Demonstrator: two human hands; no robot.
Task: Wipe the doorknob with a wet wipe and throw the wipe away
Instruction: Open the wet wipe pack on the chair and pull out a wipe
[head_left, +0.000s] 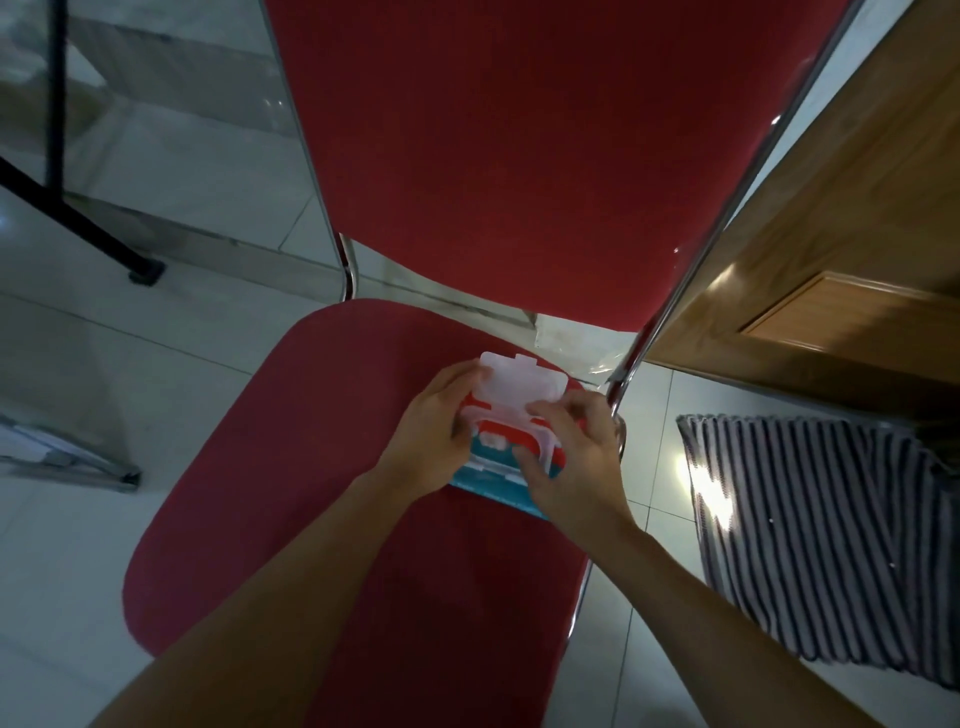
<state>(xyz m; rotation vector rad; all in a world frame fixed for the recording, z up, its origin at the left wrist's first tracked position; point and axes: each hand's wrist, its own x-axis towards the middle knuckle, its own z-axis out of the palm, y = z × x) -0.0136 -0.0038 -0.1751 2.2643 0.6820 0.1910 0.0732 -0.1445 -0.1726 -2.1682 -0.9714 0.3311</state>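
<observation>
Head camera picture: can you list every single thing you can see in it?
chair: one, red with shiny metal frame, centre
pack of wipes: one, red and blue, on the chair seat
lid: one, clear white, flipped open at the pack's far edge
mat: one, grey and white stripes, floor at right
door: one, brown wood, right
black stand: one, upper left on the floor
floor: white tiles, all round
left hand: one, grip on the pack's left side
right hand: one, fingers on the pack's right side at the opening
</observation>
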